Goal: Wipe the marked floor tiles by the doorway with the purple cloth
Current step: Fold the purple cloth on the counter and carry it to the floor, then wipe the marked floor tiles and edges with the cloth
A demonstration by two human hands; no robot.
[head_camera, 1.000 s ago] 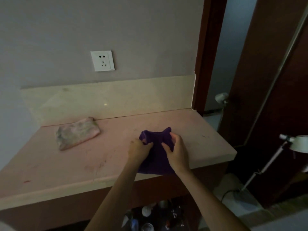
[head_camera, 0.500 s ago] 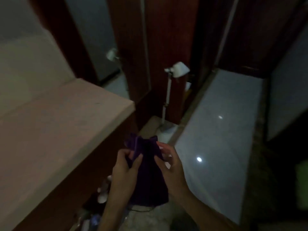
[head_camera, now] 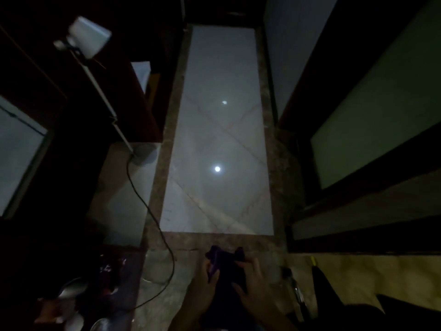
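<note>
The purple cloth (head_camera: 226,263) hangs bunched between both hands at the bottom centre of the head view. My left hand (head_camera: 205,283) grips its left edge with curled fingers. My right hand (head_camera: 253,280) pinches its right edge. Ahead lies a long strip of pale glossy floor tiles (head_camera: 222,144) with faint reddish lines crossing it and two light reflections. A brown stone border (head_camera: 202,240) frames the strip. The cloth is held above the brown floor, short of the pale tiles.
A white floor lamp (head_camera: 88,37) stands at the left, its base (head_camera: 145,154) by the tile border and its black cable (head_camera: 152,216) trailing across the floor. Dark wooden door frames line both sides. Cluttered items (head_camera: 71,295) sit at the lower left.
The view swung from the counter to the corridor floor. Both hands lifted the purple cloth off the counter and carried it out over the floor.
</note>
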